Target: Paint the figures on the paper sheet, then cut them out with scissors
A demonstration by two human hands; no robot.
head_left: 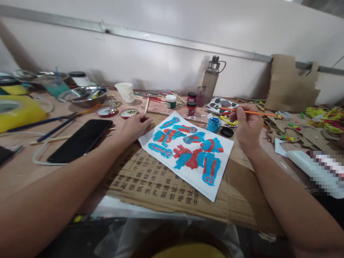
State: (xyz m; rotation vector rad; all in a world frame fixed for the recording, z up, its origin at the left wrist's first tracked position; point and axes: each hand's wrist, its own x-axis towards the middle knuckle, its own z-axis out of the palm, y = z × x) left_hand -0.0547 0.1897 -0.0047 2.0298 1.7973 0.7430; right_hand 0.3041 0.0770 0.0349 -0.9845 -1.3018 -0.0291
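Note:
A white sheet of paper (221,179) with blue and red painted shapes lies at an angle on a flat piece of brown cardboard (242,193). By the sheet's left corner rests my left hand (137,125), fingers loosely bent, with nothing visible in them. My right hand (248,127) is raised right of the sheet and grips an orange paintbrush (259,113), which points left. Under the brush and a little left stands an open jar of blue paint (214,125). Its black lid (227,132) lies beside it.
Red paint jars (191,108), a green-labelled jar (171,101), a paper cup (125,93) and a bottle (212,77) stand behind. On the left are a phone (82,141), a metal bowl (83,96) and a yellow tape roll (23,113). Cardboard scraps (306,125) cover the right.

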